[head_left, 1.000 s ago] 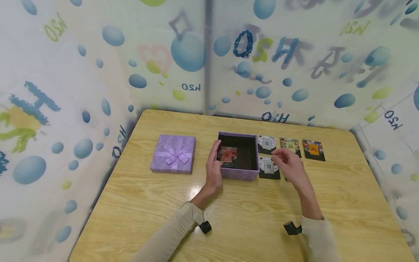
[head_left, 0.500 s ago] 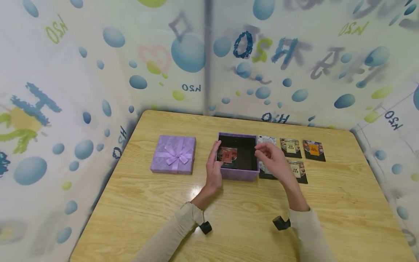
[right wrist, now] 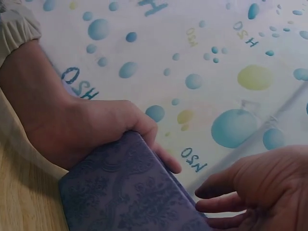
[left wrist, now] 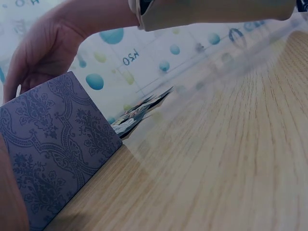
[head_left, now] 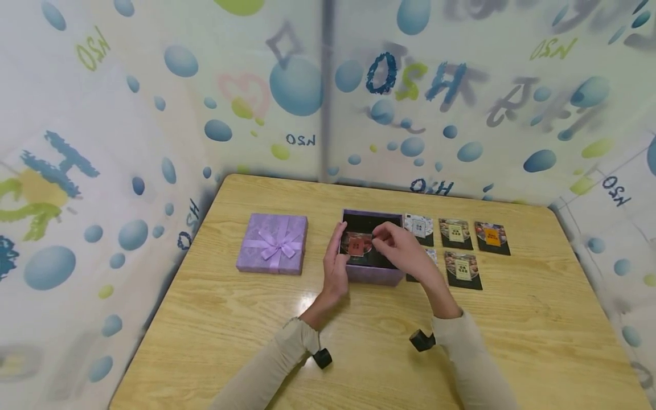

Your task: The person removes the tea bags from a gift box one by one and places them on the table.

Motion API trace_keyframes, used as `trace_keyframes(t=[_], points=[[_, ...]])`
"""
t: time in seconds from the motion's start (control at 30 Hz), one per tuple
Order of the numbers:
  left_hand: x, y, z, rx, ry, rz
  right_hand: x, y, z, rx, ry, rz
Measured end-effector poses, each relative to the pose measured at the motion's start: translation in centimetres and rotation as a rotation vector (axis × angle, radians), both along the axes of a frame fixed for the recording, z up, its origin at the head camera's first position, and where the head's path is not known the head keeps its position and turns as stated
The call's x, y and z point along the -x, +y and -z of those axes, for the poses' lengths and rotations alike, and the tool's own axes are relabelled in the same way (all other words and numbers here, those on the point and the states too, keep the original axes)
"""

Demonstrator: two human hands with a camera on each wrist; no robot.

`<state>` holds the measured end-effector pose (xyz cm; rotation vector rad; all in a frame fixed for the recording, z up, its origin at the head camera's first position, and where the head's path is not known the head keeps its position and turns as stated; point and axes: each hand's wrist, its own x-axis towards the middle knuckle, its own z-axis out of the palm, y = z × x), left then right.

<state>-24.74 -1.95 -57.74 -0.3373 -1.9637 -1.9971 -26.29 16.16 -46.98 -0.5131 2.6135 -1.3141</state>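
Observation:
My left hand (head_left: 335, 273) grips the left side of an uncovered purple gift box (head_left: 376, 276), its thumb hooked over the near-left corner in the right wrist view. Inside the black interior, at the left, lies a flat square printed packet (head_left: 356, 246) with a red label. My right hand (head_left: 405, 247) reaches over the box's right part, fingers loosely bent, with the tips close to the packet's right edge. Contact there cannot be told. Nothing shows between these fingers in the right wrist view, where the box's patterned wall (right wrist: 130, 187) hides the interior.
The purple lid (head_left: 274, 244) with a ribbon bow lies left of the box. Right of it lie several flat packets: a white one (head_left: 419, 226), another partly behind my right arm, two with cream labels (head_left: 455, 232), and one with an orange label (head_left: 492, 236).
My right hand has moved left from above the packets on the table to over the inside of the box. The left hand stays on the box; the red-labelled packet has not visibly moved.

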Motion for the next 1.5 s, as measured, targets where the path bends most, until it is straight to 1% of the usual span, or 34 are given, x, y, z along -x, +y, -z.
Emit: trace_keyframes(t=[0.13, 0.33, 0.47, 0.6, 0.67, 0.8, 0.93, 1.03, 1.17, 1.27, 1.37, 1.5], points=[[-0.1, 0.1, 0.0, 0.004, -0.013, -0.008, 0.3, -1.1, 0.4, -0.053, -0.016, -0.034], [-0.2, 0.1, 0.1, 0.003, -0.002, -0.007, 0.8, -2.0, 1.0, -0.102, -0.045, -0.075], [-0.2, 0.1, 0.1, 0.002, 0.011, -0.005, 1.2, -2.4, 1.3, -0.134, -0.071, -0.075], [-0.2, 0.1, 0.1, 0.012, 0.029, -0.009, 1.4, -2.7, 1.5, -0.212, -0.075, -0.05], [-0.1, 0.1, 0.1, 0.019, 0.031, -0.012, 1.4, -2.8, 1.5, -0.251, -0.078, -0.039], [-0.1, 0.2, 0.0, 0.019, 0.023, -0.007, 1.6, -3.1, 1.7, -0.284, -0.112, -0.049], [-0.1, 0.2, 0.0, 0.02, 0.013, 0.001, 1.7, -3.3, 1.8, -0.295, -0.181, -0.042], [0.0, 0.2, 0.0, 0.026, 0.016, 0.003, 1.8, -3.3, 1.8, -0.306, -0.209, -0.024], [0.1, 0.1, -0.1, 0.028, 0.023, 0.003, 1.9, -3.5, 1.7, -0.3, -0.215, -0.018], [0.0, 0.1, -0.1, 0.026, 0.001, 0.005, 1.9, -3.6, 1.8, -0.277, -0.221, -0.021], [-0.2, 0.0, -0.1, 0.028, -0.011, 0.004, 1.9, -3.6, 1.9, -0.245, -0.225, -0.018], [-0.2, -0.1, 0.0, 0.027, 0.014, -0.008, 2.0, -3.6, 2.1, -0.171, -0.207, -0.012]])
